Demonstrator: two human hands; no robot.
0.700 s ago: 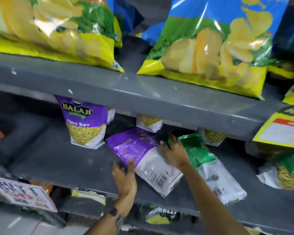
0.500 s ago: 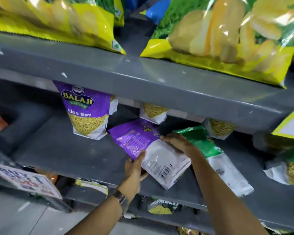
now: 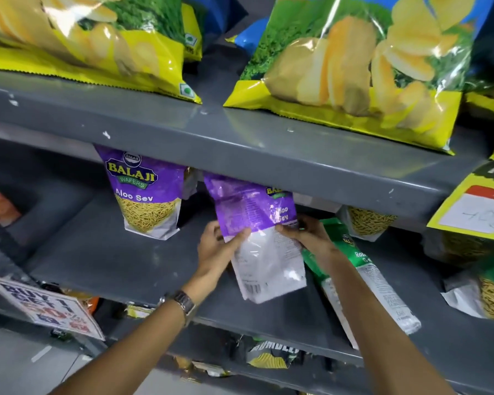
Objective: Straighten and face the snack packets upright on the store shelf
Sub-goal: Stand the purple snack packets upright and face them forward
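Now both hands, left hand (image 3: 216, 249) & right hand (image 3: 307, 235), clamp purple Aloo Sev pkt (image 3: 257, 223) by its sides.

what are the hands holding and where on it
Both hold the purple Aloo Sev packet at its middle: left hand on its left edge, right hand on its right edge.

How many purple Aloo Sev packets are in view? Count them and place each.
2. One purple Aloo Sev packet stands upright at the middle shelf's left; the other purple packet is held by the left hand and right hand. More may hide behind.
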